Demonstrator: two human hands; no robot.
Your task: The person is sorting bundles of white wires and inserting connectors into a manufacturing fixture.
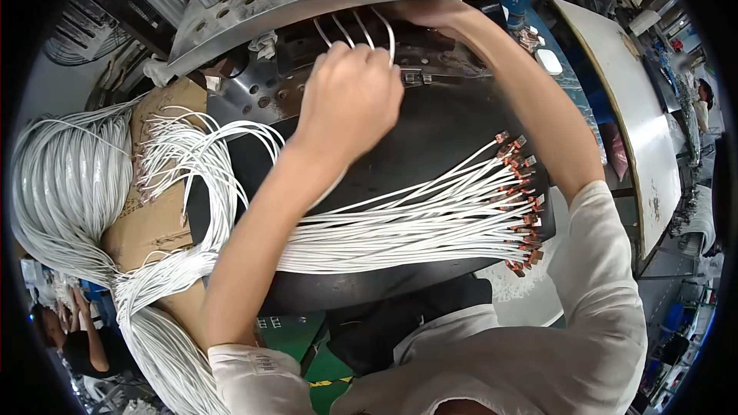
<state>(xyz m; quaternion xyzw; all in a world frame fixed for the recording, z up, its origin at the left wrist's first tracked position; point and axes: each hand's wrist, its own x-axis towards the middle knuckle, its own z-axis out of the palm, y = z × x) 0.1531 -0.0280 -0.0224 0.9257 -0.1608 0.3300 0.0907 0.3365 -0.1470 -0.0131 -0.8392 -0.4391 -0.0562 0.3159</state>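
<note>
Left hand [350, 92]: fist closed on four white cables [361, 29], back of hand up, fingertips hidden under it. Right hand [427, 14]: upper centre, mostly tucked under the front edge of the thick metal plate [330, 8]; can't tell whether it's gripping anything.

Orientation: the held cables come out past the knuckles and run toward the top of the frame, long axis near vertical, tops leaning left. Rightmost one bows most. Far ends go out of sight under the plate, so end state unreadable.

Position vs grip: visible lengths sit just above the left fist, spread side by side, upper centre of frame. Right hand is right of them, near; contact not readable.

Cable bundle [400, 242]: lies on the black work surface [438, 127], centre to right of frame, below the left fist. Long axis roughly horizontal, rising slightly to the right; orange-and-dark connectors [530, 223] at the right end, fanned out. Left forearm crosses over the bundle.

Left side: looped cables [223, 157] curve over, thin ends toward the left, above cardboard [157, 219]. Big cable coil [69, 184] at far left, beside the cardboard.
</note>
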